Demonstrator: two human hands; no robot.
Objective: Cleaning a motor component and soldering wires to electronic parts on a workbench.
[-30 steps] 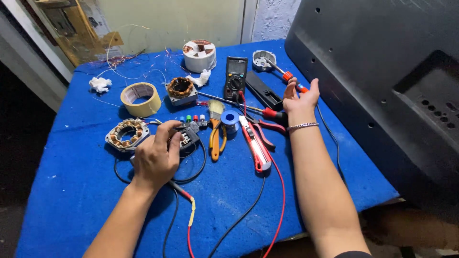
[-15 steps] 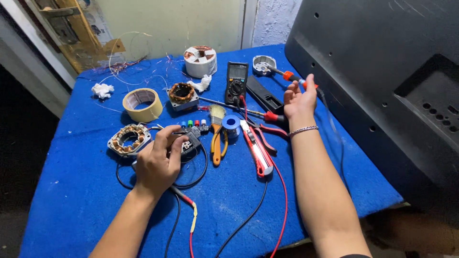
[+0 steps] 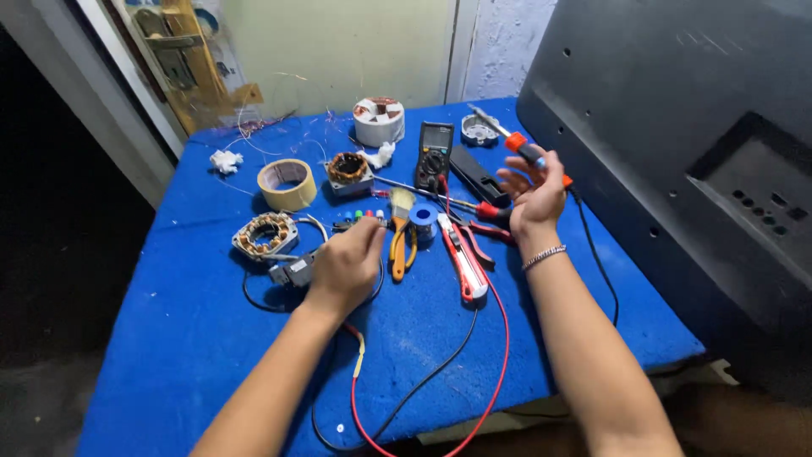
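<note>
Tape roll point(image 3: 287, 184) lies far to the left of the multimeter point(image 3: 436, 156), on the blue table cover point(image 3: 169, 338), with a small white crumpled scrap point(image 3: 226, 161) behind it. Lower than the tape and also left of the multimeter sits a wound stator point(image 3: 265, 235) with copper coils. Beside it the left hand point(image 3: 345, 264) rests palm down on a small black part point(image 3: 293, 271) and black cables; its fingers are curled narrow over them, but I cannot tell if they really pinch anything. A second copper-wound stator point(image 3: 348, 171) stands just left of the multimeter, and a white round part point(image 3: 378, 120) is behind it. In front of the multimeter lie orange-handled pliers point(image 3: 399, 247), a solder spool point(image 3: 422, 222) and a red and white utility knife point(image 3: 462, 261), near each other. Red and black test leads point(image 3: 495, 355) run from there to the table edge. Right of the multimeter is a black flat bar point(image 3: 478, 175). Further right, the right hand point(image 3: 534, 188) is lifted over the table, fingers closed around the orange and black handle of a soldering iron point(image 3: 518, 149); its metal tip points back, toward a small round metal part point(image 3: 481, 130). A large dark panel point(image 3: 694, 152) stands at the far right.
</note>
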